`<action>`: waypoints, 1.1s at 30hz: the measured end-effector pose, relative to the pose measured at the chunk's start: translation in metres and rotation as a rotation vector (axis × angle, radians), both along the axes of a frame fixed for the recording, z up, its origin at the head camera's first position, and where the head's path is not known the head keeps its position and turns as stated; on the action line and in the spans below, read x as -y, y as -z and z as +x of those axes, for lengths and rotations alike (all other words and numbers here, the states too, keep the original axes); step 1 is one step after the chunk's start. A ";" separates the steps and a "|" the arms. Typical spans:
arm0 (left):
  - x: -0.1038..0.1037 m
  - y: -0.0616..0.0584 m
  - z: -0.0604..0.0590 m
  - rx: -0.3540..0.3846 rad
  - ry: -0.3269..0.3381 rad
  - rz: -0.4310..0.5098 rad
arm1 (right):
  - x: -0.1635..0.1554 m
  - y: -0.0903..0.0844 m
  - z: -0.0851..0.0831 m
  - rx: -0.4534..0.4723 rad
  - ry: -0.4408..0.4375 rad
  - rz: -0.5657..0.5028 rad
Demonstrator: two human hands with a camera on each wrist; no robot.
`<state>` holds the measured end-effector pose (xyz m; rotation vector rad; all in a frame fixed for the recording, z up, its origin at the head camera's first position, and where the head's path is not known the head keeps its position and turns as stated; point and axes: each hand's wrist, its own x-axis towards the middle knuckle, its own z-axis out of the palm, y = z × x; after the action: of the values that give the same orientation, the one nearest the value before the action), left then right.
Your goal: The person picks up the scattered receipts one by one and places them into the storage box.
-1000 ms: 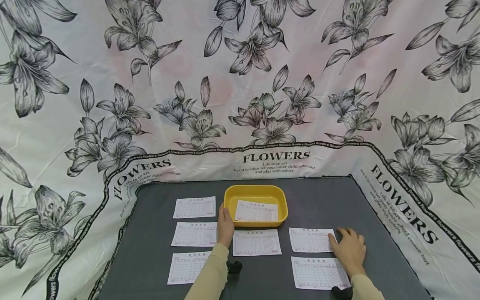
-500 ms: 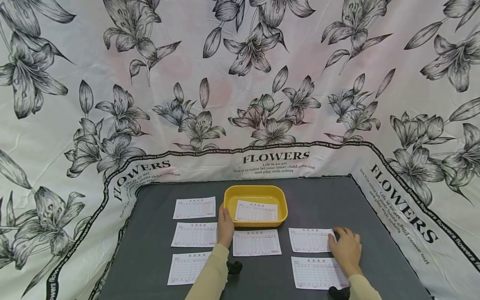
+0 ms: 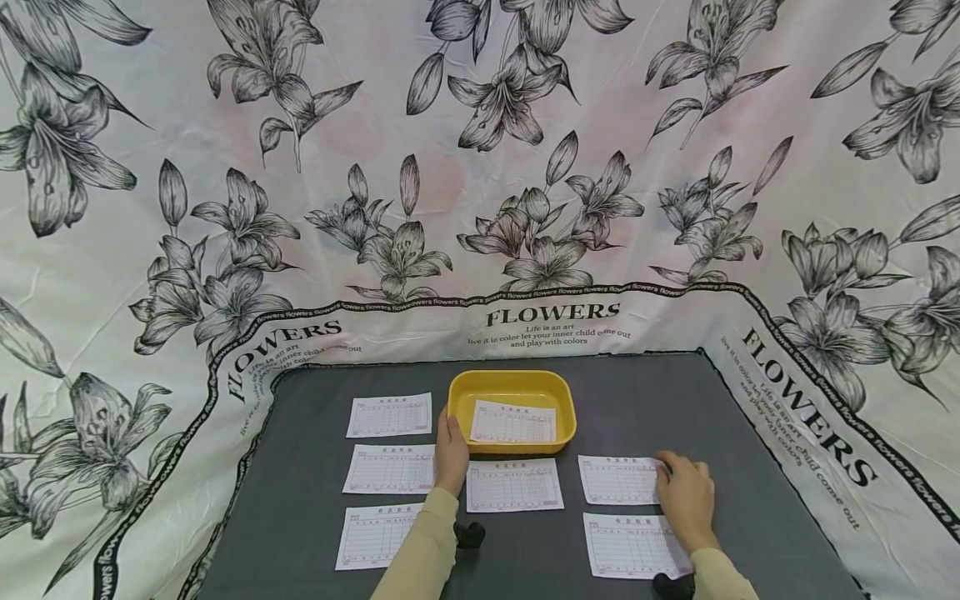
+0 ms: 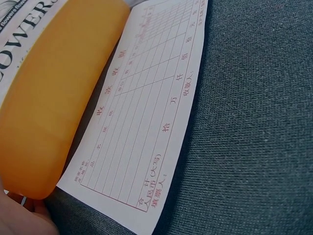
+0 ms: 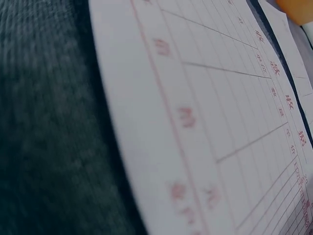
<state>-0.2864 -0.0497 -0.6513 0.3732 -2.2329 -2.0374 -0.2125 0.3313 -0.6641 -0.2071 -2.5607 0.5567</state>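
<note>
Fingers of my right hand [image 3: 684,498] pressed the right edge of a receipt [image 3: 618,481] lying flat on the table [image 3: 660,400], curled to lift it. Left hand [image 3: 451,450] lay straight-fingered against the yellow tray [image 3: 459,392], steadying it.

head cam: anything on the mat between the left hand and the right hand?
Yes, in the head view: one printed slip lies flat just below the yellow tray, between the left hand and the right hand, plus the slip the right hand touches.
</note>
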 end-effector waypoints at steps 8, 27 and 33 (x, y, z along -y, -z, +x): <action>-0.002 -0.001 0.000 -0.016 0.004 -0.006 | -0.006 0.000 -0.003 -0.005 -0.064 0.056; -0.001 0.002 -0.001 0.006 0.010 0.026 | -0.016 -0.012 -0.004 0.087 -0.077 -0.199; 0.000 0.003 0.000 0.001 0.013 0.022 | -0.020 -0.020 0.000 0.155 0.008 -0.308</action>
<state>-0.2864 -0.0499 -0.6546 0.3622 -2.2214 -2.0704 -0.2127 0.3518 -0.6441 -0.3809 -2.6083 0.9665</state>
